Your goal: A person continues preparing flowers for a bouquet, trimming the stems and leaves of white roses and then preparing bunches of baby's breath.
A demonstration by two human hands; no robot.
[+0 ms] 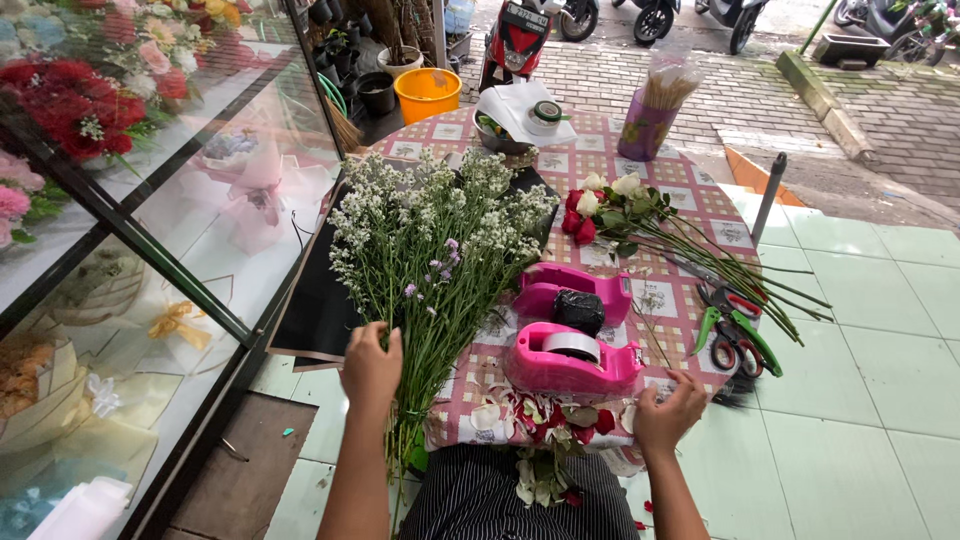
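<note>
At a round table with a red checked cloth (690, 195), my left hand (370, 370) grips the stems of a white filler-flower bunch (440, 235). My right hand (668, 415), fingers curled and empty, rests just right of the nearer pink tape dispenser (570, 360); red and white roses (600, 210) lie beyond it.

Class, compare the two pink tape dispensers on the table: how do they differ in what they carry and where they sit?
The near tape dispenser carries a pale, whitish roll; the far tape dispenser carries a dark, black roll. The near one sits at the table edge, close to the right hand; the far one lies behind it, toward the roses. Both are pink, alike in shape, and lie beside the white filler flowers.
</note>
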